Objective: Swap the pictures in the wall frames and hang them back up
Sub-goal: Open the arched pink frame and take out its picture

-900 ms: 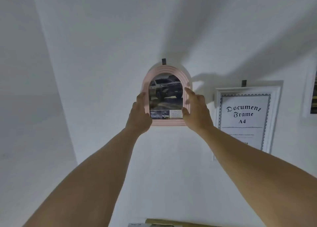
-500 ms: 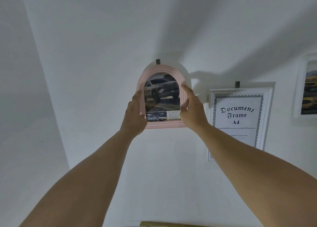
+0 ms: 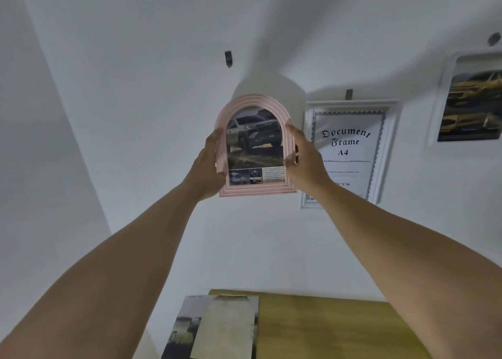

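A pink arched frame (image 3: 255,189) with a picture of a grey off-road car is held away from the white wall, well below its dark wall hook (image 3: 228,58). My left hand (image 3: 209,166) grips its left edge and my right hand (image 3: 305,160) grips its right edge. To the right a white frame (image 3: 391,130) reading "Document Frame A4" hangs from its own hook (image 3: 348,94). A third white frame (image 3: 441,95) with a yellow car picture hangs at the far right.
Below, a yellowish wooden table (image 3: 339,328) stands against the wall. On its left end lie loose pictures (image 3: 190,328) with an arch-shaped pale sheet (image 3: 225,328) on top. A wall corner runs down the left side.
The pink frame has come off its hook and moved down and away from the wall in both hands. The view has tilted down, bringing the table and loose pictures into sight.
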